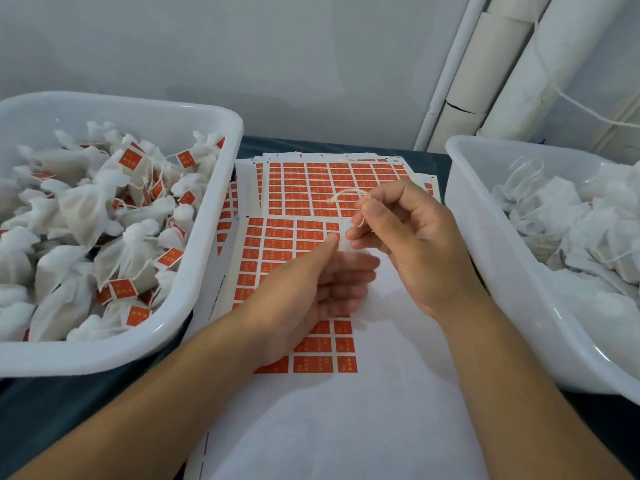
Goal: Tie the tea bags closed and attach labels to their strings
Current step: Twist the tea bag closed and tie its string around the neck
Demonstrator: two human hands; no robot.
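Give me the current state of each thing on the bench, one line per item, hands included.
Right hand: raised, pinching a string.
String: loose end curling up, no label on it.
Left hand: open, fingers blurred, over the label sheet.
Label sheet: flat on the table, many orange labels already peeled off.
Left tub: piled with tied, labelled tea bags.
Right tub: holds white bags with no labels visible.

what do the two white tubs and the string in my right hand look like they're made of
Both tubs: probably glossy moulded plastic, with shiny highlights on rounded rims. String, pinched by the right hand: likely cotton thread; it looks off-white, limp and matte, though blurred.
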